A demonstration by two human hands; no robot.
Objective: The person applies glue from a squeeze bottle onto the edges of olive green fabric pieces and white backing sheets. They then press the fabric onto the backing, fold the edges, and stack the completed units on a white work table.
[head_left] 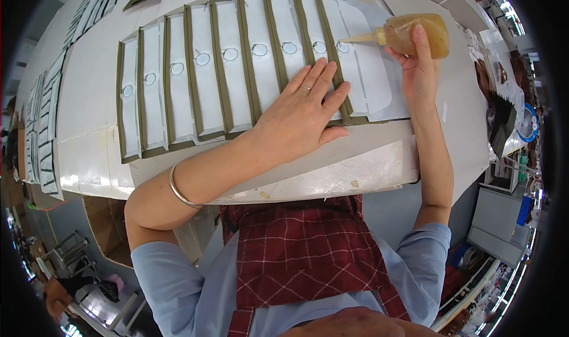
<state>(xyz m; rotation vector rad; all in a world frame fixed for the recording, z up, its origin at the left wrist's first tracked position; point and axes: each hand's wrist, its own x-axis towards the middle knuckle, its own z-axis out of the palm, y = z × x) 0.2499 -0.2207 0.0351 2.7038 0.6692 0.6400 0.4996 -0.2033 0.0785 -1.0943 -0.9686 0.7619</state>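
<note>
A row of overlapping white panels with olive-green folded edges (225, 79) lies across the table. Each panel carries a small oval outline, and together these form a line across the row. My left hand (302, 103) rests flat on the panels toward the right end, fingers spread, holding nothing. Raised at the right, my right hand (419, 64) grips a squeeze bottle (435, 35) of amber, glue-like liquid, tipped on its side. Its thin nozzle points left, with the tip at or just over the oval (342, 47) on the rightmost panel; contact I cannot tell.
The pale table (89, 153) has its front edge close to my body. More strips with dark edges (44, 124) are stacked at the far left. Dark material and a blue round object (527, 122) sit beyond the right edge. A cardboard box (106, 227) stands below the table.
</note>
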